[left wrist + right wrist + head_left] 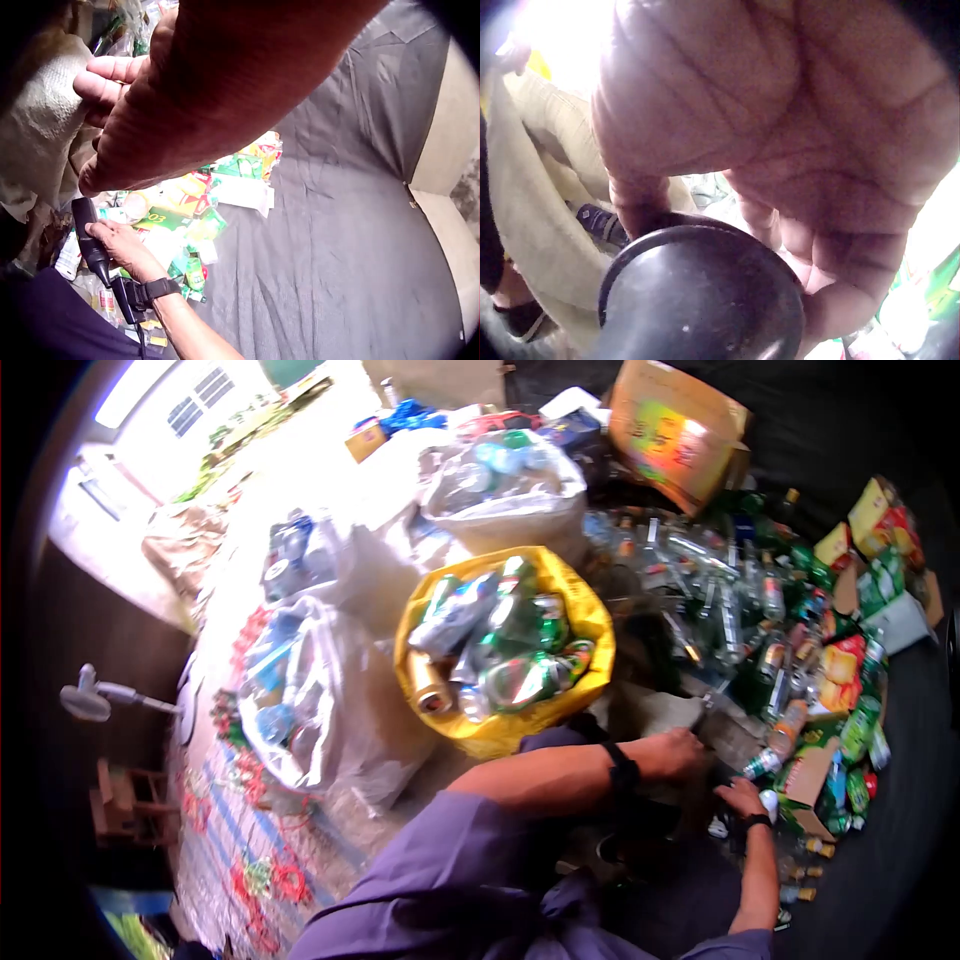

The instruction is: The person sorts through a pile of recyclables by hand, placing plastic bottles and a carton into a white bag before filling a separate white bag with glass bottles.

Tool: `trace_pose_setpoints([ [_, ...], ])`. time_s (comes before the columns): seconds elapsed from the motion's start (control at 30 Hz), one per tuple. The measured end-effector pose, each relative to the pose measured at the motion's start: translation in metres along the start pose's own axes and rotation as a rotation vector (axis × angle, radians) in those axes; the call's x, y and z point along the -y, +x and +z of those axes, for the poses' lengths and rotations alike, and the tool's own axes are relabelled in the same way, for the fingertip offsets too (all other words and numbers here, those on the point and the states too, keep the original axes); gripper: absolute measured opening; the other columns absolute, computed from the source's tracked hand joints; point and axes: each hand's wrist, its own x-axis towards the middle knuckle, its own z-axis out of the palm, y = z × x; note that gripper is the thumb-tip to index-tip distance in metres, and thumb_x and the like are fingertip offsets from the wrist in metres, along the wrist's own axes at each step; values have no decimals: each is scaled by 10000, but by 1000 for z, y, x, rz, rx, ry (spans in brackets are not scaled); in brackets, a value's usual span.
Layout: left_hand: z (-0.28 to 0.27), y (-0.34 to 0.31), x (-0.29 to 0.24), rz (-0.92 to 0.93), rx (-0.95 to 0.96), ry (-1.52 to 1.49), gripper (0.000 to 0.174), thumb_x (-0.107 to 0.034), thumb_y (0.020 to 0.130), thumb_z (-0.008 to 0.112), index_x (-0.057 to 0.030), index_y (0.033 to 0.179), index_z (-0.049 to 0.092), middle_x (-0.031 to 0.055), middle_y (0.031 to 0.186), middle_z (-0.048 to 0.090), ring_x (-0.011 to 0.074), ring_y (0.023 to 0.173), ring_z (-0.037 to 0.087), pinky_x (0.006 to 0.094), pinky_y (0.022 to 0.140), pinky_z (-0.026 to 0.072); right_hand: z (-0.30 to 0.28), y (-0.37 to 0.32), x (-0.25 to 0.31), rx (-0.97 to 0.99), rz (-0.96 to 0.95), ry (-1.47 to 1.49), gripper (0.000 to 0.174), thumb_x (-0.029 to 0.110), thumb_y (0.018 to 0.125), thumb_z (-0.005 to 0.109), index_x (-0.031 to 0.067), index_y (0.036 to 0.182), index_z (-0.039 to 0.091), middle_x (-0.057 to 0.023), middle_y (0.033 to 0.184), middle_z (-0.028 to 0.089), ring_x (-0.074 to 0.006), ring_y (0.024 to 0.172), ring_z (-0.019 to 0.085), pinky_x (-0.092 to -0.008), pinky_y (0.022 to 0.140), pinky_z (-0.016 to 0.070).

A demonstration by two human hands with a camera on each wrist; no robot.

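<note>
My left hand (675, 754) pinches the edge of an off-white woven sack (41, 112), which hangs from the fingertips in the left wrist view. Just to its right and lower, my right hand (124, 247) grips a dark bottle (90, 229) with its narrow neck toward the wrist. Close up in the right wrist view, the bottle's rounded shoulder (705, 292) fills the lower middle, with fingers curled behind it. The bottle is beside the sack's side. Loose glass bottles (730, 615) lie heaped beyond both hands.
A yellow sack (604, 628) of cans and bottles stands left of the hands. White sacks (365, 745) of plastic bottles stand farther left and behind. Crushed green bottles and cartons (815, 770) lie to the right, beside a dark sheet (337, 225). A cardboard box (640, 405) sits at the back.
</note>
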Motion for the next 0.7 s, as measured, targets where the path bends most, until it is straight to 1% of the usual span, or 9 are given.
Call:
trace_pose_setpoints([
  [0.03, -15, 10, -4, -41, 218, -21, 127, -215, 728, 688, -112, 803, 679, 71, 785, 681, 250, 772, 699, 386, 625, 533, -4, 2, 6, 72, 25, -70, 778, 481, 772, 698, -88, 1288, 575, -289, 1293, 599, -392, 1238, 566, -428, 1033, 448],
  [0.2, -19, 6, -8, -13, 264, 119, 87, -220, 750, 684, -143, 745, 726, 25, 789, 717, 221, 736, 708, 353, 592, 532, -16, 1, 16, 148, 74, 81, 757, 515, 811, 634, -95, 1256, 585, -286, 1323, 580, -388, 1270, 531, -415, 1057, 424],
  [0.23, -10, 13, -6, -56, 482, 65, 93, -214, 755, 677, -150, 761, 745, 25, 788, 729, 214, 735, 716, 357, 592, 539, -10, 4, 8, 89, 21, 75, 697, 517, 844, 598, -64, 1229, 614, -289, 1301, 587, -388, 1258, 531, -410, 1060, 418],
  [0.27, -15, 10, -5, 0, 404, 67, 109, -205, 779, 666, -150, 795, 759, 43, 819, 746, 215, 760, 730, 351, 593, 554, -6, -2, 8, 29, -21, 94, 583, 485, 875, 580, -6, 1180, 656, -273, 1273, 602, -396, 1247, 529, -399, 1050, 426],
  [0.3, -26, 13, -7, -15, 414, 68, 115, -209, 791, 663, -150, 797, 761, 48, 828, 750, 214, 778, 735, 344, 593, 559, 13, 21, -28, 66, -406, 30, 579, 511, 867, 587, -32, 1046, 674, -252, 1162, 643, -380, 1164, 558, -439, 950, 455],
  [0.47, -56, 38, -18, -96, 761, -37, 201, -234, 861, 616, -89, 826, 751, 106, 874, 745, 270, 839, 735, 395, 666, 593, 13, 17, -9, 164, 151, 985, 378, 357, 922, 586, -7, 925, 688, -70, 780, 692, -187, 685, 663, -373, 646, 517],
  [0.53, -42, 19, -14, 1, 496, 17, 255, -311, 852, 646, -86, 913, 746, 116, 935, 744, 277, 884, 730, 404, 732, 589, -16, -9, 16, 205, 116, 1227, 400, 380, 922, 581, -8, 929, 681, -91, 807, 707, -197, 685, 678, -330, 649, 538],
  [0.63, -33, 30, -14, -127, 764, -99, 289, -335, 866, 637, -79, 964, 732, 130, 955, 736, 290, 908, 722, 416, 803, 575, -23, -6, 12, 180, 32, 1414, 421, 390, 936, 550, -9, 1012, 660, -109, 852, 712, -214, 674, 693, -304, 626, 561],
  [0.7, -29, 23, -13, -153, 657, -69, 292, -326, 881, 619, -73, 980, 726, 138, 946, 731, 303, 907, 718, 423, 824, 566, -32, -10, 18, 195, 56, 1461, 473, 421, 944, 512, -14, 1086, 628, -123, 865, 711, -224, 666, 698, -314, 572, 560],
])
